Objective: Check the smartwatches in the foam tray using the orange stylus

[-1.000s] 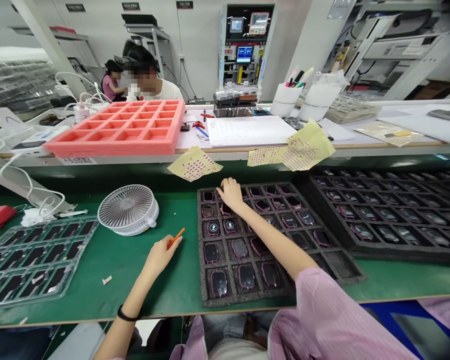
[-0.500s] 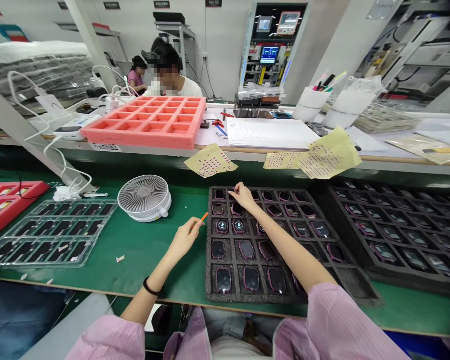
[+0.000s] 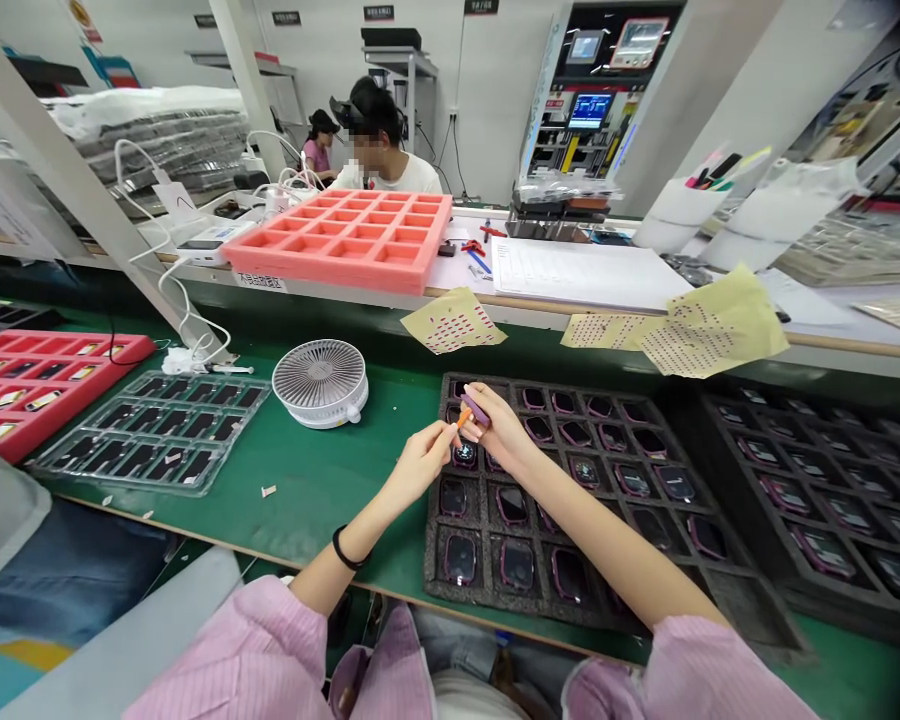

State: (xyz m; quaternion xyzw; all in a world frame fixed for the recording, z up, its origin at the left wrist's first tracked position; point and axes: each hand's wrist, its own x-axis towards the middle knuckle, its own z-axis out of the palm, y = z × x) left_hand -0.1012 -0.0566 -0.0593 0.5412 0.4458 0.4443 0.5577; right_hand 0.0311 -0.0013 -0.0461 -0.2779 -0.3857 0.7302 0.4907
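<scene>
R hand (image 3: 504,432) is pinching a small pink case (image 3: 475,409) by its edges, above a black foam tray (image 3: 735,600); L hand (image 3: 421,465) is gripping an orange stick (image 3: 462,418). Case is appearing light, stiff, poss. fragile: edge hold advised. Bench label (image 3: 259,283) is unreadable; no brand legible.

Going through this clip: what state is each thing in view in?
Left hand: pinching orange stick.
Right hand: holding pink part.
Foam tray: most cells hold pink-framed devices.
Fan: standing on mat, running or not unclear.
Clear tray: loaded with dark panels.
Sticker sheet: draped over bench edge.
</scene>
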